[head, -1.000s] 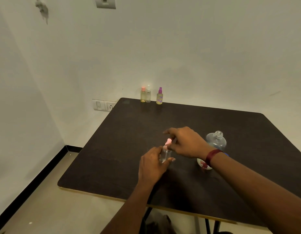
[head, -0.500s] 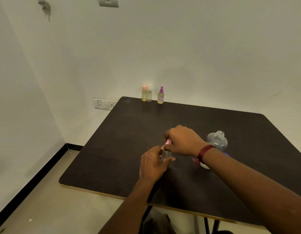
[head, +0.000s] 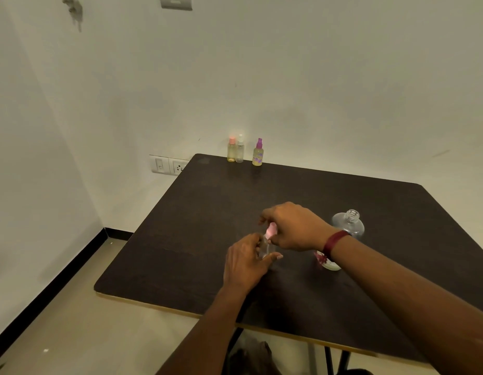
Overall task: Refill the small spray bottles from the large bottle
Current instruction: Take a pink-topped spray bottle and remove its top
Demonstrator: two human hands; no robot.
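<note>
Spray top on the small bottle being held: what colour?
Pale pink: the spray top on the small bottle, best in the head view.

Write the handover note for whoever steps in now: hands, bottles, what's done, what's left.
Left hand grips the small clear bottle; right hand pinches its pink spray top.
Large bottle stands uncapped at the right; three small bottles stand at the table's far edge.
Done: unclear whether this top is going on or off.
Left: check its fill, finish it, recap the large bottle.
</note>
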